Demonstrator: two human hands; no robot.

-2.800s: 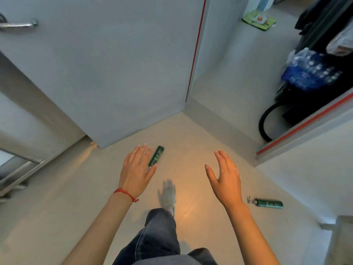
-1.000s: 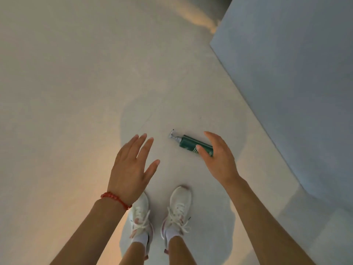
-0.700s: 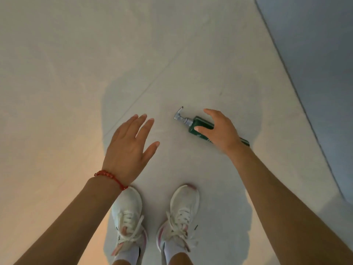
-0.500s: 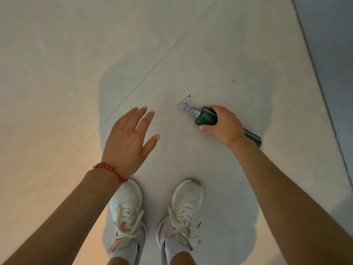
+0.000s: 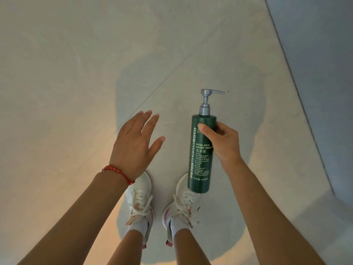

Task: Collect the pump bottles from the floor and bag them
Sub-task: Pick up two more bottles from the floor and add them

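Note:
A dark green pump bottle [image 5: 199, 161] with white lettering and a silver pump head is held off the floor, pump end pointing away from me. My right hand [image 5: 223, 144] grips its upper body from the right side, thumb across the front. My left hand [image 5: 136, 146] hovers to the left of the bottle, palm down and fingers spread, holding nothing; a red bead bracelet sits on that wrist. No bag and no other bottle are in view.
Pale grey floor [image 5: 76, 73] fills the view. My two feet in white sneakers [image 5: 141, 199] stand below the hands. A grey-blue door or wall panel [image 5: 324, 73] rises along the right edge.
My right hand closed on the green bottle lying on the floor and lifted it, turning it so the pump points away. My left hand stayed open beside it.

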